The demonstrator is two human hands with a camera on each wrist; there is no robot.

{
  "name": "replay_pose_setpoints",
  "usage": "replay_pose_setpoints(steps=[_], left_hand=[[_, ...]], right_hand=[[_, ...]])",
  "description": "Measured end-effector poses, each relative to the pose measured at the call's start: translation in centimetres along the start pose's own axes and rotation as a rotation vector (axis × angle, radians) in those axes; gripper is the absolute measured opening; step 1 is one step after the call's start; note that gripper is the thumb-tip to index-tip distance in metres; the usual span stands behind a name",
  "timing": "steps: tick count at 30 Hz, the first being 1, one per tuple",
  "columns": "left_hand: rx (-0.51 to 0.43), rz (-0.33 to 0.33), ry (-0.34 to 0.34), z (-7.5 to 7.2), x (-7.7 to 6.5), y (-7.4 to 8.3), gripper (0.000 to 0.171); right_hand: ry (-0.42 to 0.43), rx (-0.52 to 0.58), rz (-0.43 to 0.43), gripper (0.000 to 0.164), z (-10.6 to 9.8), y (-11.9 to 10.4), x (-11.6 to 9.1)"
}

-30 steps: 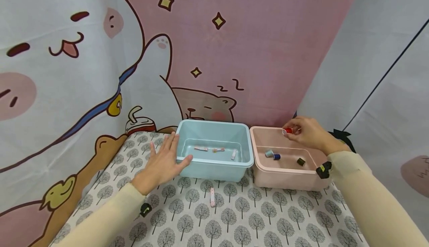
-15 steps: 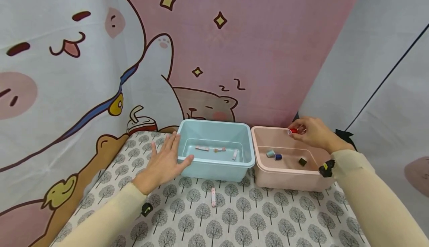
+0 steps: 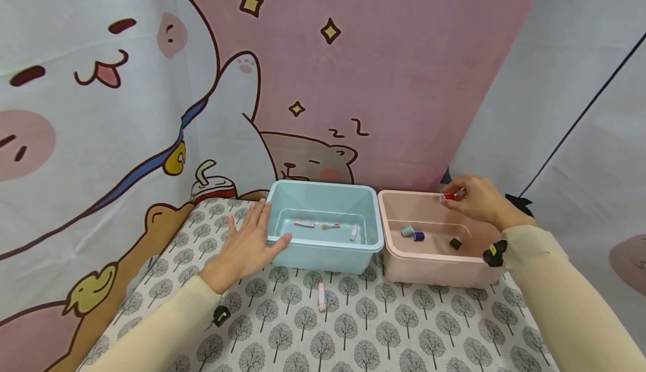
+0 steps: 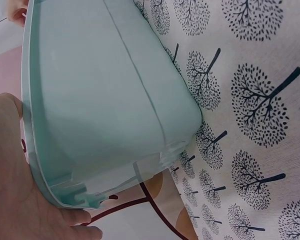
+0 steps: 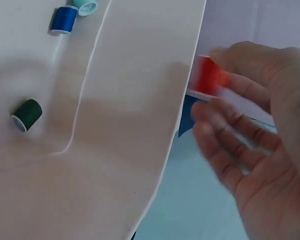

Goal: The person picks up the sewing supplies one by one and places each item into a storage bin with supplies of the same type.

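My right hand (image 3: 476, 198) pinches a red thread spool (image 3: 448, 197) between thumb and finger over the back of the pink bin (image 3: 444, 259). Inside that bin lie a light blue spool (image 3: 406, 231), a dark blue spool (image 5: 64, 20) and a dark green spool (image 5: 26, 115). My left hand (image 3: 245, 243) rests with fingers spread on the left rim of the light blue bin (image 3: 323, 257), its thumb at the front corner. Several small pink-and-white strips, one of them a folded strip (image 3: 304, 224), lie on the blue bin's floor.
Both bins stand side by side on a tree-print cloth (image 3: 383, 327). One pink-and-white strip (image 3: 321, 297) lies on the cloth in front of the blue bin. A cartoon-print curtain (image 3: 393, 80) hangs close behind the bins.
My right hand has shifted a little to the right along the pink bin's back rim, still pinching the red spool. The left hand stays on the blue bin.
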State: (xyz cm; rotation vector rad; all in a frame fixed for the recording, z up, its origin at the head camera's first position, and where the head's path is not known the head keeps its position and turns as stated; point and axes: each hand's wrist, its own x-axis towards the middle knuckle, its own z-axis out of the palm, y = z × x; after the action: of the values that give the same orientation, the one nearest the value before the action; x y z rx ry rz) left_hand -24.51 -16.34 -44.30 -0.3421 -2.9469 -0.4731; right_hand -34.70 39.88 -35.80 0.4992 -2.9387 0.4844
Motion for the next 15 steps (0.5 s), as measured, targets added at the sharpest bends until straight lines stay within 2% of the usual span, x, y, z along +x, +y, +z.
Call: replay_pose_setpoints(steps=[6,15], left_hand=[[-0.005,-0.004,-0.005,0.05,0.03,-0.02,0.113],[-0.004,-0.002,0.003,0.10,0.07,0.07,0.114]], right_hand=[[-0.015,-0.022,0.016,0.040,0.15,0.09,-0.33],[0.022,-0.018,-0.019,0.038,0.37,-0.89,-0.58]])
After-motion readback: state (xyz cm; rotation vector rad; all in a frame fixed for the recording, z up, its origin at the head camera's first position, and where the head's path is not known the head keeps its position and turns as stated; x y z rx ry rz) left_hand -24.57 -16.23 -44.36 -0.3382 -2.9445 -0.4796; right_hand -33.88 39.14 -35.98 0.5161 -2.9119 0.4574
